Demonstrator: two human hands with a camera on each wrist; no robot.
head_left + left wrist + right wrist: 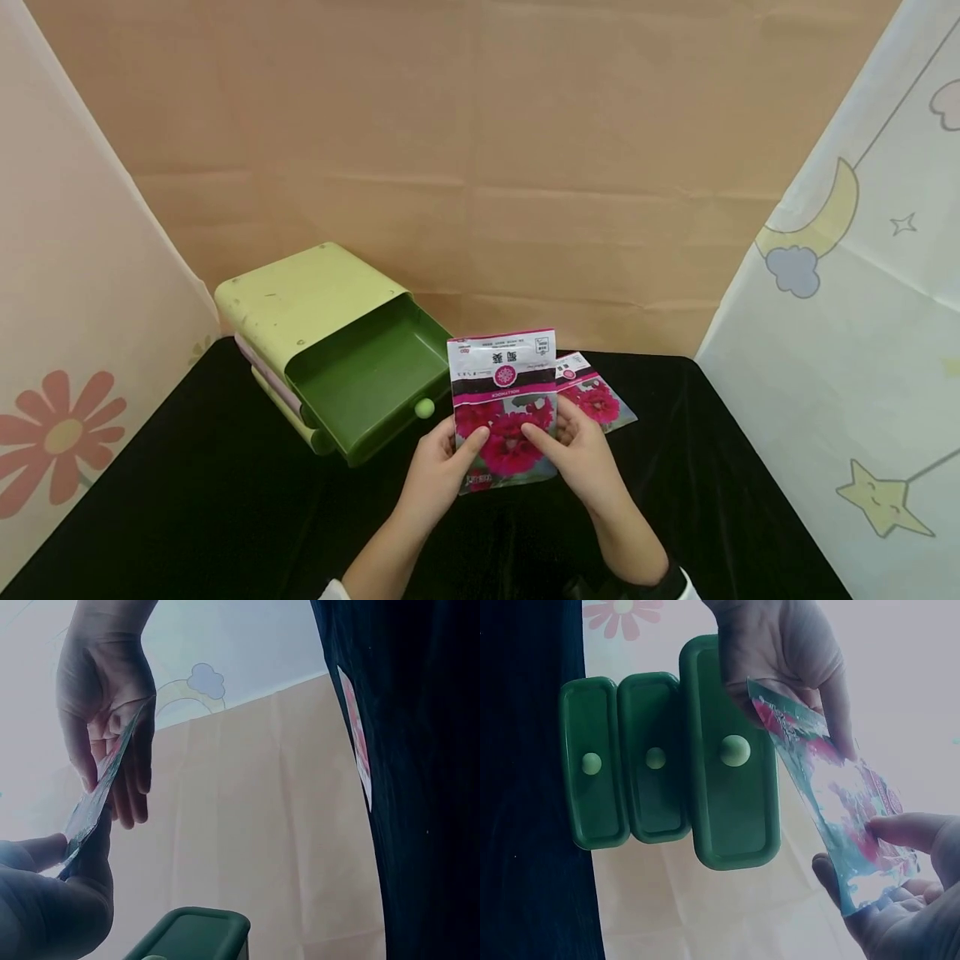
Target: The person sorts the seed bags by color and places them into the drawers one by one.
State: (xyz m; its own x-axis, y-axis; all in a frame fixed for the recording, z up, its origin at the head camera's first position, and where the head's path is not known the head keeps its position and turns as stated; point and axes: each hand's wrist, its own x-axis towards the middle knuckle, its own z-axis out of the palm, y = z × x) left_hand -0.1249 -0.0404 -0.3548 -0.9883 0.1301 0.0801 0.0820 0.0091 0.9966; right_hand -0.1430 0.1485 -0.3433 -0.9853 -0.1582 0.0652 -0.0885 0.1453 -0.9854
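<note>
A flower seed packet (504, 408) with pink blooms is held up between both hands in the head view. My left hand (438, 467) pinches its left edge, thumb on the front and fingers behind. On the right edge my right hand (588, 454) pinches it the same way. The right wrist view shows the glossy front of the packet (825, 787) between the two thumbs. A second, similar seed packet (600, 402) lies on the black cloth, partly hidden behind the held one.
To the left stands a yellow-green drawer box (315, 292). Its top drawer (367, 375) is pulled out, with nothing seen inside. Two lower drawers with round knobs (655, 758) are in. Black cloth (247, 508) covers the table; a brown paper wall (480, 150) rises behind.
</note>
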